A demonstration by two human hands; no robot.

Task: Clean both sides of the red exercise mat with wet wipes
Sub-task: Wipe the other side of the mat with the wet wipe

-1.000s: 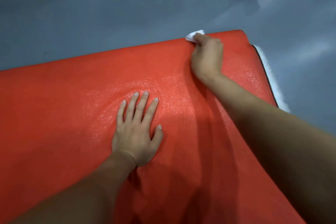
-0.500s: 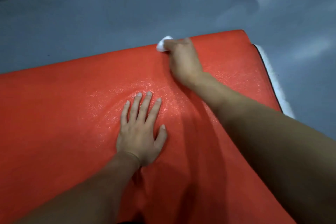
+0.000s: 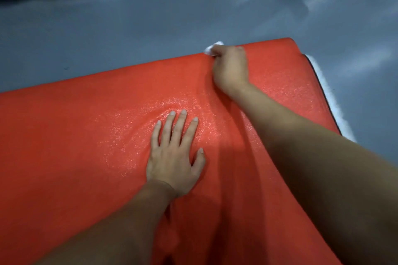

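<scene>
The red exercise mat (image 3: 75, 135) fills most of the view, spread across the floor with a damp sheen near its middle. My left hand (image 3: 174, 157) lies flat on the mat, fingers straight and spread. My right hand (image 3: 231, 66) is at the mat's far edge, its fingers curled round a white wet wipe (image 3: 212, 48) that sticks out past the knuckles and touches the edge.
Grey floor (image 3: 150, 23) surrounds the mat on the far side and right. A white fluffy strip with a dark border (image 3: 327, 97) pokes out from under the mat's right edge. A dark band runs along the top left.
My right hand slid the wipe left along the mat's far edge, then back to the right. My left hand stayed pressed on the mat.
</scene>
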